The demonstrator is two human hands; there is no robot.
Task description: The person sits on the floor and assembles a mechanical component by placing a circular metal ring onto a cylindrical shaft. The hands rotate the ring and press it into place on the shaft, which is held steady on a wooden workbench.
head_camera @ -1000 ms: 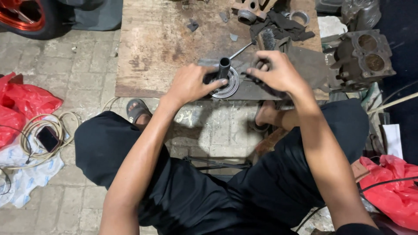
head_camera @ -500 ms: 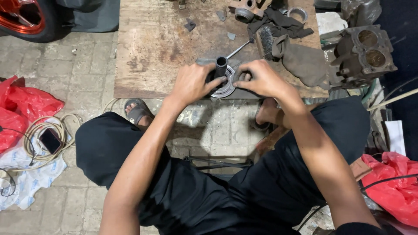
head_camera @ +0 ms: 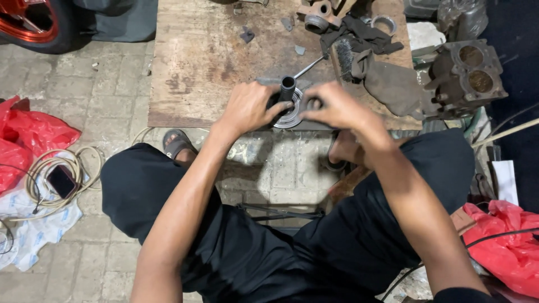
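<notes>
Both my hands work one round metal part (head_camera: 289,115) on the wooden board (head_camera: 202,62): left hand (head_camera: 250,106) gripping its rim, right hand (head_camera: 331,105) curled closed beside its upright tube (head_camera: 287,87).

The person wore black trousers (head_camera: 236,247), a dark sandal (head_camera: 177,143) on one foot, and had bare forearms.
</notes>
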